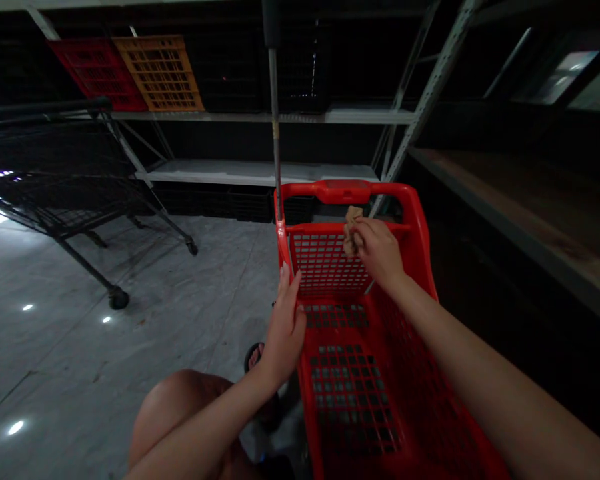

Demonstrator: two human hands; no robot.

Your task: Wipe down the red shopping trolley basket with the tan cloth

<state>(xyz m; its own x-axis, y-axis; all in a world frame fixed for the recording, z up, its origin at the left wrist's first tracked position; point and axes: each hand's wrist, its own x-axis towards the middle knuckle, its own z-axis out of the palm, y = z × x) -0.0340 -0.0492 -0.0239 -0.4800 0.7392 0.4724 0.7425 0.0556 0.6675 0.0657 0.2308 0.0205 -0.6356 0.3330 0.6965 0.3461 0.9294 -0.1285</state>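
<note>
A red plastic shopping basket (420, 220) on wheels lies in front of me, its mesh inside facing up. My right hand (377, 250) is closed on a small crumpled beige cloth (351, 223) and presses it against the basket's far mesh wall, just below the red handle (343, 191). My left hand (285, 330) rests on the basket's left rim, fingers together and wrapped over the edge. My bare knee (180, 407) shows at the bottom left.
A black wire shopping trolley (65, 180) stands at the left on the grey marble floor (105, 347). Metal shelving (260, 117) at the back holds red (97, 70), orange (160, 70) and dark crates. A wooden shelf (530, 207) runs along the right. A pole (275, 120) stands upright behind the basket.
</note>
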